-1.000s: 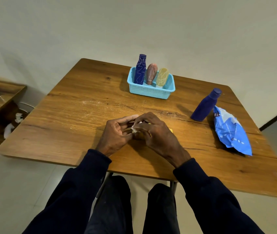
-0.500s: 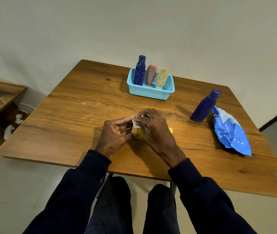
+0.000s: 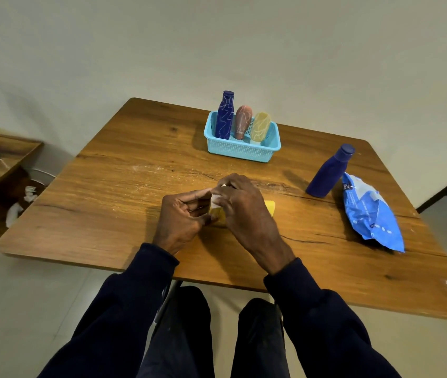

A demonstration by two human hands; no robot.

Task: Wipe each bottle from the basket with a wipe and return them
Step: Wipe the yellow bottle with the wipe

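Our left hand (image 3: 184, 214) curls round one end of a yellow bottle (image 3: 270, 208) lying on the table (image 3: 107, 208) close to us, while our right hand (image 3: 244, 208) arches over it, pinching a white wipe (image 3: 215, 199). Round and on its side, it could roll off the near edge if we loosen our hold. Farther right, a plain blue bottle (image 3: 328, 173) stands just beside a wipe pack (image 3: 372, 214); a careless reach could topple it. Farthest, three bottles (image 3: 242, 121) lean in the basket (image 3: 241, 152).
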